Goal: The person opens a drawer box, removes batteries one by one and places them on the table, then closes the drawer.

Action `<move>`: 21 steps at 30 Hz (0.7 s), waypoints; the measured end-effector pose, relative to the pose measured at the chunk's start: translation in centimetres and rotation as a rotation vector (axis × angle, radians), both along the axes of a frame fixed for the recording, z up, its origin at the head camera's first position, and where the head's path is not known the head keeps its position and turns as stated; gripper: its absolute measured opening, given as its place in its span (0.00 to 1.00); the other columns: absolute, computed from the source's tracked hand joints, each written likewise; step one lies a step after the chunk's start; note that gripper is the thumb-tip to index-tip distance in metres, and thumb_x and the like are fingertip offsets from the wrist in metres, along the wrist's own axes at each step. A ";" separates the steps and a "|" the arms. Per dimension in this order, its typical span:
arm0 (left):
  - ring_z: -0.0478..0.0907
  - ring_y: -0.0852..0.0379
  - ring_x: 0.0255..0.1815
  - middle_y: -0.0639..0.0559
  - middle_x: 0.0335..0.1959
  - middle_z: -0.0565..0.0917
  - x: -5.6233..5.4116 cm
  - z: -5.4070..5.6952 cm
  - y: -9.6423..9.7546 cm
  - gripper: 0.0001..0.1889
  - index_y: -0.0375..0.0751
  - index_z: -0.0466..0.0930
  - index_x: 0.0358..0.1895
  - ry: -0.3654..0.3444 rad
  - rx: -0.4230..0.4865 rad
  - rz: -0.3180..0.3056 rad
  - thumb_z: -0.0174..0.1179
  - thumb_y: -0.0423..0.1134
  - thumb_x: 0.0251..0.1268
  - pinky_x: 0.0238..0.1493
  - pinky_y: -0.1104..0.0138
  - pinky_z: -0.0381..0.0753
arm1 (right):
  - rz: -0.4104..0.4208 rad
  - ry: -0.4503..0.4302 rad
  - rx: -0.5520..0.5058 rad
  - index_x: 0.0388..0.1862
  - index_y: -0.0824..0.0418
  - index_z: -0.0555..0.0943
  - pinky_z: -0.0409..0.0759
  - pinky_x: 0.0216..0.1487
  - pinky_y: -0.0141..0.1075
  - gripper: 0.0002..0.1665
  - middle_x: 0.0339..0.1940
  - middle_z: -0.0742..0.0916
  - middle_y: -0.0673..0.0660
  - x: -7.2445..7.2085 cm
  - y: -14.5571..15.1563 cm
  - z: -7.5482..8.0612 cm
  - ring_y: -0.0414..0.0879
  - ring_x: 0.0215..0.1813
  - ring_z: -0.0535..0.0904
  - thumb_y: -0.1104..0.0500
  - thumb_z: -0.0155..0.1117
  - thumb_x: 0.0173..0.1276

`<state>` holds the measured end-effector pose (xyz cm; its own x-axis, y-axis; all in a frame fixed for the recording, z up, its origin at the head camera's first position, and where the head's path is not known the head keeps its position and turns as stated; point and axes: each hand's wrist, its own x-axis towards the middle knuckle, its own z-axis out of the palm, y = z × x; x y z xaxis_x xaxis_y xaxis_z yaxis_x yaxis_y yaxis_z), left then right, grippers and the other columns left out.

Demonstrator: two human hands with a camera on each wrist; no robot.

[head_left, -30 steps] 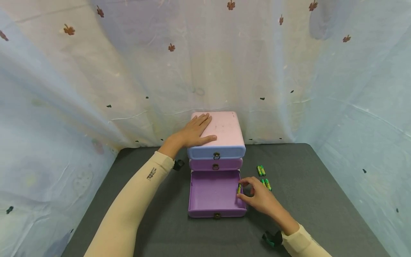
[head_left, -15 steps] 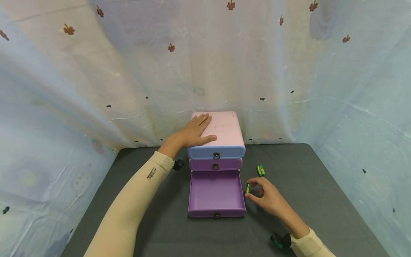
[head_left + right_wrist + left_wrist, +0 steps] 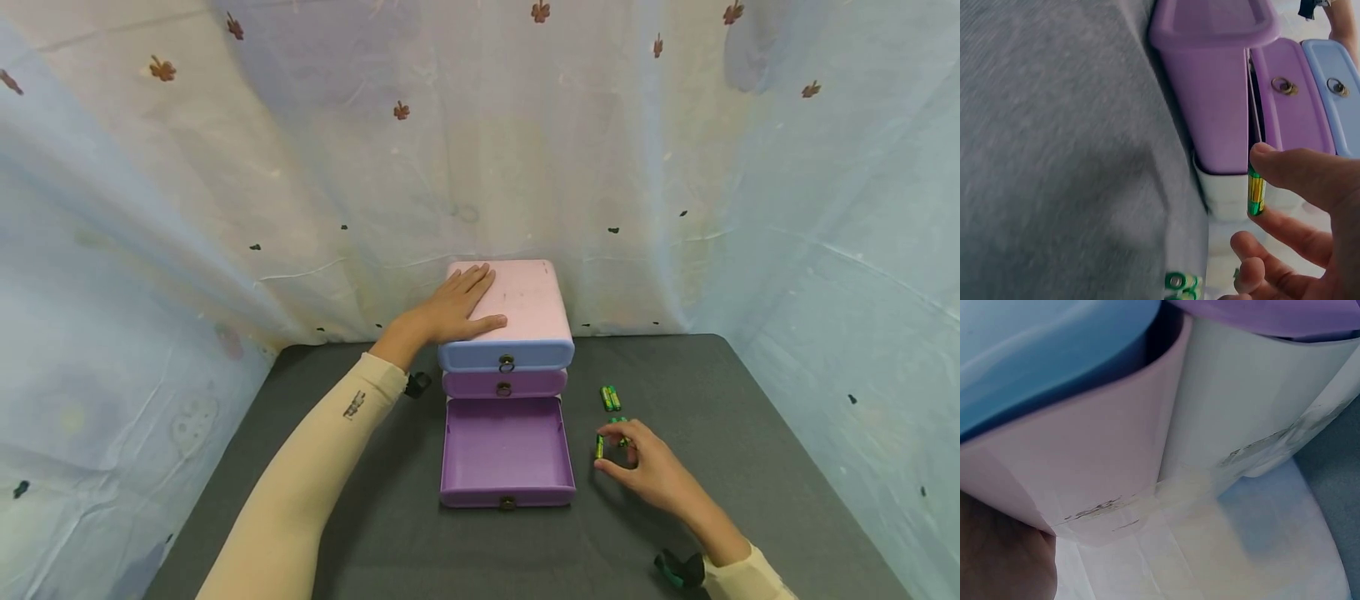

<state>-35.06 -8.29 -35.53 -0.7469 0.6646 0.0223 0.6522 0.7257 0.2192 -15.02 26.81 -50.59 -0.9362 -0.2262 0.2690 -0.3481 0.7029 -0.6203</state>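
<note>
My left hand (image 3: 450, 308) rests flat, fingers spread, on the pink top of a small drawer cabinet (image 3: 525, 300). Between thumb and fingertip, my right hand (image 3: 648, 467) pinches a green and yellow battery (image 3: 1256, 190) by its ends, above the table to the right of the pulled-out bottom drawer (image 3: 506, 446). That purple drawer shows a bare floor. One pair of batteries (image 3: 611, 398) lies on the table beyond my right hand; a second pair (image 3: 619, 423) is partly hidden by its fingers. In the left wrist view, only a dark edge of the left hand (image 3: 1004, 556) shows.
Above the open drawer are a closed purple drawer (image 3: 472, 384) and a blue one (image 3: 472, 357), each with a ring pull. The cabinet stands on a dark grey table (image 3: 390, 533), close to a patterned curtain (image 3: 487, 167) hanging behind and at both sides.
My right hand has moved right, from over the drawer's right edge to above the table, still pinching the battery. The left hand has stayed on the cabinet top.
</note>
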 end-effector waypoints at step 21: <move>0.29 0.49 0.91 0.44 0.91 0.36 -0.1 -0.2 0.0 0.51 0.40 0.35 0.90 0.014 0.002 -0.004 0.45 0.70 0.82 0.88 0.55 0.26 | 0.117 0.069 0.026 0.58 0.61 0.85 0.68 0.35 0.30 0.26 0.41 0.80 0.52 0.7 3.4 -1.2 0.39 0.35 0.71 0.60 0.85 0.63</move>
<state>-35.19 -8.30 -35.75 -0.7438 0.6675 0.0341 0.6582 0.7227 0.2111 -14.28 30.19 -51.74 -0.8825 -0.3404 0.3244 -0.4697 0.6706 -0.5742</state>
